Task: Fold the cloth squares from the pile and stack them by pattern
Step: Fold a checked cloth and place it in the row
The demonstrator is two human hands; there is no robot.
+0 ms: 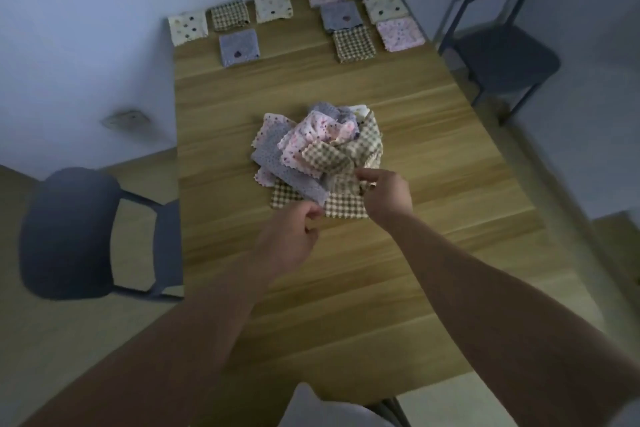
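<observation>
The pile (317, 149) of loose cloth squares sat near the middle of the wooden surface (346, 288), a jumble of pink, grey-lilac and brown checked pieces. Along the far edge lay the folded squares (354, 44), set out singly in two loose groups rather than stacked. Both hands reached to the near side of the pile. The right hand (384, 194) had thumb and forefinger closed in a pinch on the upper edge of a checked square (346, 206) lying at the bottom of the heap. The left hand (294, 229) had its fingers curled at that square's near-left edge and appeared to pinch it too, though blur made the contact hard to confirm. The step in hand looked like freeing this one square for folding. To do it well, the grip probably needed to take a single layer only, since a grey piece (298, 180) and another checked one (329, 156) lay across it. Drawing it out low and towards the body would likely keep the rest of the heap from dragging along. Once clear, finding two neighbouring corners and laying it flat on the bare wood in front should give a square fold. A dark chair (83, 236) stood to the left and another (498, 45) at the far right.
</observation>
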